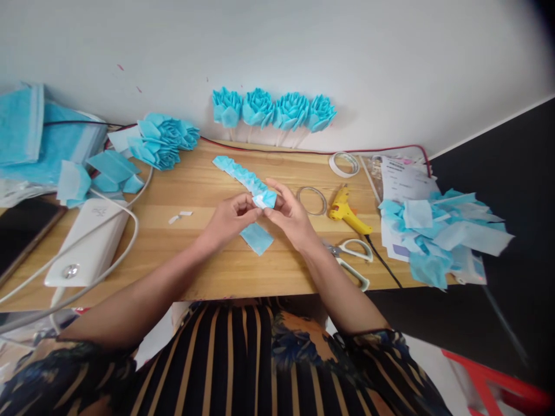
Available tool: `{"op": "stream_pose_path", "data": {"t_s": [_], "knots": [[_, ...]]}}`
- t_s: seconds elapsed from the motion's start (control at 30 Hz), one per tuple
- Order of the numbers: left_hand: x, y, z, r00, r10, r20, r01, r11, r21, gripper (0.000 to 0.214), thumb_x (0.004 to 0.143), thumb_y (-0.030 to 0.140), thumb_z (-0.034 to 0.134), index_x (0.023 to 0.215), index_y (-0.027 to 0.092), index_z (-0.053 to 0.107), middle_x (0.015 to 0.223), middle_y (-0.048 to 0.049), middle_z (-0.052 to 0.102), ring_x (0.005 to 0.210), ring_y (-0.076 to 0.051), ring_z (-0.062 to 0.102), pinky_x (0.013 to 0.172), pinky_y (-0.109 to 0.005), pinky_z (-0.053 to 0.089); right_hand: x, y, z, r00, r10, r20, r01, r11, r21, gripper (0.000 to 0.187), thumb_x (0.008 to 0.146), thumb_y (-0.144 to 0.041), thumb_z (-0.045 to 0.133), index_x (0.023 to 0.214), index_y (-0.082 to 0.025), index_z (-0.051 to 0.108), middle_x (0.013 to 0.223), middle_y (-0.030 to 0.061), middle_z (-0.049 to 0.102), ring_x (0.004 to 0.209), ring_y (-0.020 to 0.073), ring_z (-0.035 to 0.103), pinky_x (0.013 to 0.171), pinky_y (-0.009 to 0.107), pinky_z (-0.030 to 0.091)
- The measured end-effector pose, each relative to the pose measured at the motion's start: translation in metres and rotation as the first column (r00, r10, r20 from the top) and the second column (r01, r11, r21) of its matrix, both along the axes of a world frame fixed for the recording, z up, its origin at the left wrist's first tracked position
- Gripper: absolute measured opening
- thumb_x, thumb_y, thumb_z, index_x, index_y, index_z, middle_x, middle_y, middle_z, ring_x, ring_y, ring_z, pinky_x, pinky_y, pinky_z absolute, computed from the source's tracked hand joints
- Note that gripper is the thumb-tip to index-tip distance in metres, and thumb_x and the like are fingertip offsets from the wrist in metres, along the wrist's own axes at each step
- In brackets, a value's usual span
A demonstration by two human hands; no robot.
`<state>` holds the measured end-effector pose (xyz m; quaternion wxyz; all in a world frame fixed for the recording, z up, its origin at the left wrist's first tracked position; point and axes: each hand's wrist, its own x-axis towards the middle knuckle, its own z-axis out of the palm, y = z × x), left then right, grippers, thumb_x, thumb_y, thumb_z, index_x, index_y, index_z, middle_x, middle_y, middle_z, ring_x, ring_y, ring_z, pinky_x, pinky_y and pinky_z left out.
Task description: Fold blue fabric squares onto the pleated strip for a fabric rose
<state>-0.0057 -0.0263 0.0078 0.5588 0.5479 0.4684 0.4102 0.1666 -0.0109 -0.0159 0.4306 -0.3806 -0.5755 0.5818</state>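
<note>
Over the middle of the wooden table, my left hand (234,219) and my right hand (289,212) pinch the near end of a pleated blue fabric strip (243,176) between thumbs and fingers. The strip runs away from me to the upper left, its folds overlapping in a row. A paler patch shows at the held end, too small to make out. Just below my fingers lies a flat blue fabric piece (257,238). A roll of tape (312,200) rests flat to the right of my right hand.
Yellow glue gun (347,214), scissors (355,254) and white tape roll (344,164) lie right, near a heap of blue scraps (437,225). Blue fabric flowers (259,108) line the wall; more flowers (162,138) lie left. A white power bank (87,242) and cables occupy the left.
</note>
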Motion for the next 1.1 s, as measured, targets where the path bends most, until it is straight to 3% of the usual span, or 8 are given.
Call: {"op": "stream_pose_path", "data": {"t_s": [0.17, 0.33, 0.6, 0.77, 0.9, 1.0, 1.07, 1.1], "knots": [[-0.001, 0.0005, -0.0005, 0.999, 0.046, 0.01, -0.046, 0.998, -0.054, 0.024, 0.075, 0.036, 0.068, 0.07, 0.019, 0.052, 0.057, 0.0054, 0.049, 0.053, -0.009, 0.042, 0.052, -0.024, 0.033, 0.0021, 0.0005, 0.0022, 1.0, -0.008, 0.014, 0.007, 0.999, 0.043, 0.059, 0.084, -0.039, 0.073, 0.138, -0.03, 0.051, 0.102, 0.0018, 0.072, 0.096, 0.0188, 0.069, 0.091, 0.036, 0.057], [-0.0029, 0.0008, 0.0015, 0.994, 0.086, 0.074, -0.074, 0.986, -0.146, 0.022, 0.074, 0.034, 0.067, 0.073, 0.019, 0.052, 0.056, 0.006, 0.049, 0.05, -0.007, 0.039, 0.051, -0.023, 0.031, 0.0079, 0.0013, 0.0072, 0.979, -0.189, 0.079, 0.172, 0.967, 0.186, 0.049, 0.088, -0.046, 0.069, 0.132, -0.03, 0.055, 0.1, 0.0026, 0.071, 0.096, 0.019, 0.068, 0.089, 0.037, 0.056], [-0.0029, 0.0004, -0.0016, 0.997, -0.04, 0.064, 0.048, 0.99, -0.132, 0.024, 0.076, 0.036, 0.069, 0.072, 0.018, 0.053, 0.058, 0.0057, 0.05, 0.052, -0.007, 0.042, 0.052, -0.023, 0.033, 0.008, 0.0026, 0.0094, 0.989, -0.14, 0.046, 0.139, 0.99, 0.026, 0.044, 0.084, -0.04, 0.073, 0.125, -0.029, 0.061, 0.085, -0.0017, 0.069, 0.081, 0.0164, 0.065, 0.079, 0.035, 0.056], [-0.0018, -0.0001, 0.0014, 0.997, -0.053, 0.062, 0.062, 0.987, -0.151, 0.024, 0.079, 0.04, 0.066, 0.079, 0.017, 0.056, 0.065, 0.0029, 0.058, 0.055, -0.008, 0.047, 0.054, -0.023, 0.037, 0.0078, 0.0041, 0.0081, 0.983, -0.183, 0.015, 0.183, 0.983, 0.005, 0.039, 0.082, -0.032, 0.072, 0.12, -0.027, 0.064, 0.079, -0.0041, 0.065, 0.074, 0.0132, 0.061, 0.075, 0.031, 0.053], [-0.0009, -0.0003, 0.0022, 0.999, -0.035, 0.03, 0.039, 0.99, -0.139, 0.026, 0.076, 0.041, 0.069, 0.075, 0.017, 0.059, 0.062, 0.004, 0.054, 0.054, -0.008, 0.044, 0.052, -0.023, 0.035, 0.0064, 0.0048, 0.0058, 0.985, -0.169, 0.02, 0.169, 0.985, 0.024, 0.038, 0.083, -0.03, 0.07, 0.121, -0.027, 0.063, 0.078, -0.0046, 0.065, 0.074, 0.0126, 0.062, 0.076, 0.03, 0.054], [-0.0006, 0.0001, -0.0006, 1.0, 0.004, 0.022, -0.001, 0.992, -0.125, 0.027, 0.074, 0.039, 0.07, 0.067, 0.018, 0.056, 0.057, 0.0053, 0.05, 0.051, -0.007, 0.041, 0.051, -0.023, 0.033, 0.0062, 0.0041, 0.0046, 0.984, -0.163, 0.074, 0.156, 0.984, 0.085, 0.036, 0.087, -0.03, 0.067, 0.122, -0.027, 0.062, 0.081, -0.0032, 0.068, 0.076, 0.014, 0.065, 0.076, 0.032, 0.055], [-0.0009, 0.0007, -0.0033, 0.999, 0.031, 0.025, -0.028, 0.993, -0.116, 0.026, 0.074, 0.038, 0.07, 0.066, 0.018, 0.055, 0.056, 0.0054, 0.05, 0.051, -0.007, 0.04, 0.05, -0.023, 0.032, 0.0067, 0.0018, 0.0058, 0.962, -0.24, 0.129, 0.208, 0.952, 0.223, 0.03, 0.09, -0.029, 0.063, 0.12, -0.027, 0.062, 0.087, -0.0007, 0.07, 0.081, 0.0158, 0.067, 0.077, 0.033, 0.056], [-0.0012, 0.0009, -0.0045, 0.999, 0.043, 0.027, -0.04, 0.993, -0.11, 0.026, 0.074, 0.038, 0.07, 0.066, 0.018, 0.055, 0.055, 0.0053, 0.05, 0.051, -0.007, 0.041, 0.05, -0.023, 0.032, 0.0069, 0.0001, 0.0071, 0.938, -0.308, 0.16, 0.241, 0.91, 0.338, 0.025, 0.092, -0.028, 0.061, 0.117, -0.027, 0.063, 0.091, 0.0005, 0.071, 0.084, 0.0167, 0.067, 0.078, 0.035, 0.055]]}}
